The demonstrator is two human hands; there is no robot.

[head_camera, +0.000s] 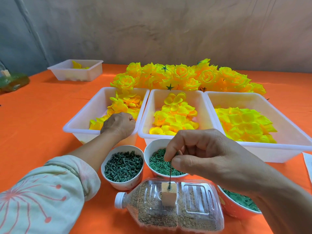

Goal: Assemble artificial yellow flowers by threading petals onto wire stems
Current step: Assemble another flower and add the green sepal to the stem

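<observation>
My right hand (pixel 209 156) pinches the top of a thin dark wire stem (pixel 170 176) between thumb and forefinger. The stem stands upright in a small wooden block (pixel 168 194) fixed on a sand-filled plastic bottle (pixel 168 211) lying on its side. My left hand (pixel 119 124) reaches into the left white tray (pixel 81 122) of yellow petals, fingers curled among them; what it grips is hidden. Two more white trays, middle (pixel 152 108) and right (pixel 290 119), hold other yellow petals.
A bowl of dark green pegs (pixel 123 164) and a bowl of green rings (pixel 159 162) sit before the trays; another bowl of green parts (pixel 239 203) lies under my right wrist. Finished yellow flowers (pixel 185 75) are piled behind. A small tray (pixel 76 70) stands far left on the orange cloth.
</observation>
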